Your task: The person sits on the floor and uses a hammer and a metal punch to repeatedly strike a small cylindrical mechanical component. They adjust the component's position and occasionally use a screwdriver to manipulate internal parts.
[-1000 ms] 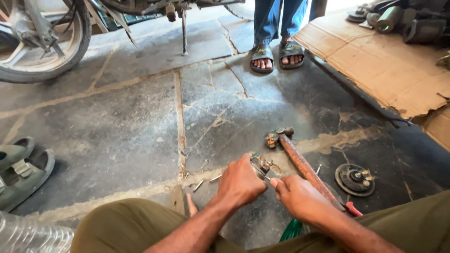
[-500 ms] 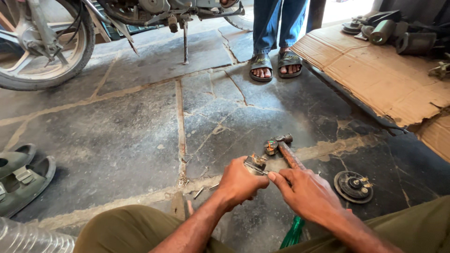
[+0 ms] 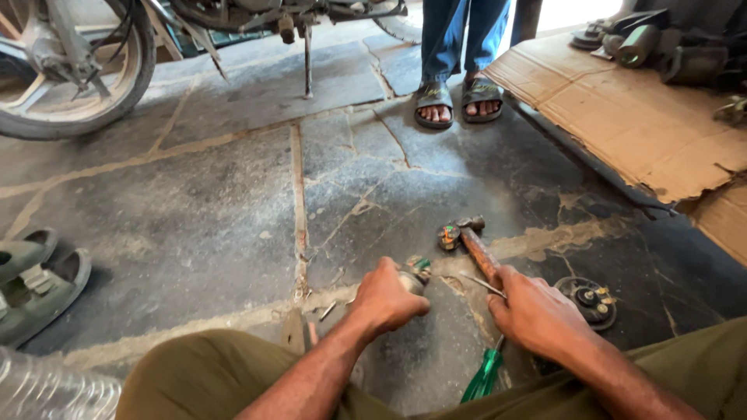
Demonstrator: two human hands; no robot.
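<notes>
Cracked grey stone floor [image 3: 194, 225] of an open workshop, a motorcycle wheel [image 3: 70, 70] far left, cardboard [image 3: 630, 117] far right, a bystander's sandalled feet [image 3: 455, 101] beyond. My left hand [image 3: 385, 299] is clenched around a small metal part [image 3: 416, 270], green at its tip, held just above the floor. My right hand [image 3: 537, 315] closes on the wooden handle of a hammer [image 3: 471, 241], whose head lies just right of the part; a thin rod, perhaps, crosses my fingers

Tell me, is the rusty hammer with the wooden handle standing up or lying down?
Lying down. The rusty hammer with the wooden handle rests flat on the grey stone floor, its head pointing away and its handle running under the right hand.
</notes>
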